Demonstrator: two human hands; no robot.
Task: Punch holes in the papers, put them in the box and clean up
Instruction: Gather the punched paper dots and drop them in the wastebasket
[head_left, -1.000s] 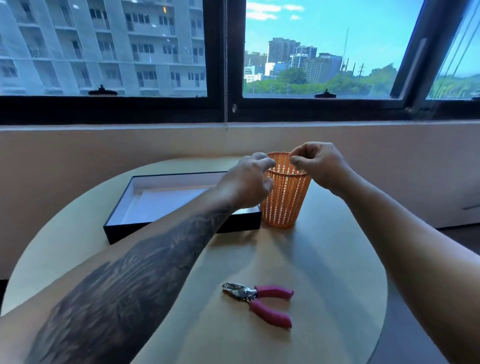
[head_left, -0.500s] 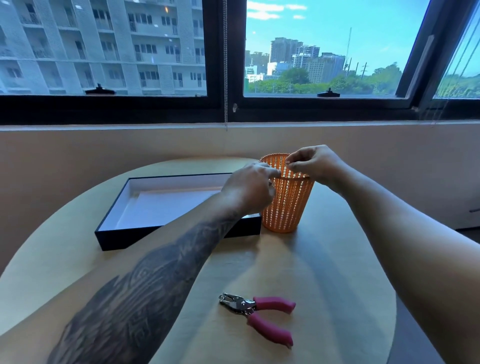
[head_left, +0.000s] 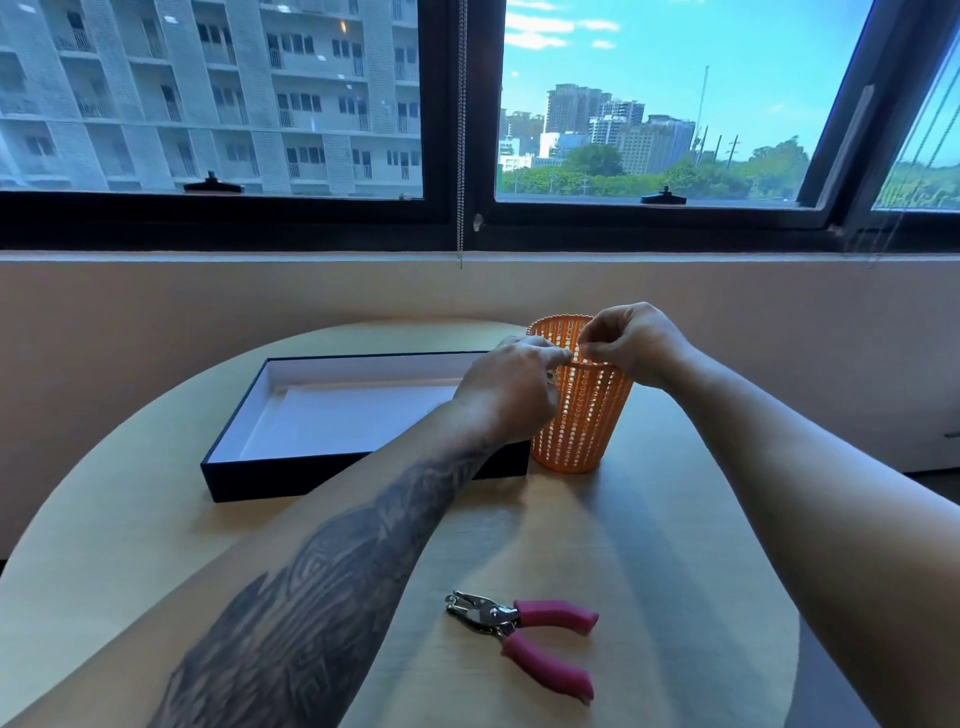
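1. Reaching across the round pale wooden table (head_left: 675, 571), held the left hand (head_left: 511, 384) and the right hand (head_left: 636, 343) close together at the rim of the orange perforated plastic basket (head_left: 579, 431), the left against its left side, the right over its mouth.
2. Curled the fingers of both hands, tips drawn into a pinch; could not tell whether pinching any scrap of paper, too small to make out.
3. Judged as the clean-up step, with the white sheets of paper (head_left: 358, 415) already flat inside the shallow black box with the white lining (head_left: 291, 480), just left of the basket.
4. Left the metal hole punch with pink handles (head_left: 524, 631) lying on the table, well apart from both hands, on the near side, towards the body and between the two forearms.
5. Found its long axis running roughly left to right, metal nose to the left, handles splayed to the right and a little towards the body.
6. Judged the right hand the handier for picking it up, given handles pointing to that side and reachable by a plain pull back from the basket; the left forearm crossing the table beside the nose end.
7. Guessed one risk: brushing and tipping the light basket by drawing back too low.
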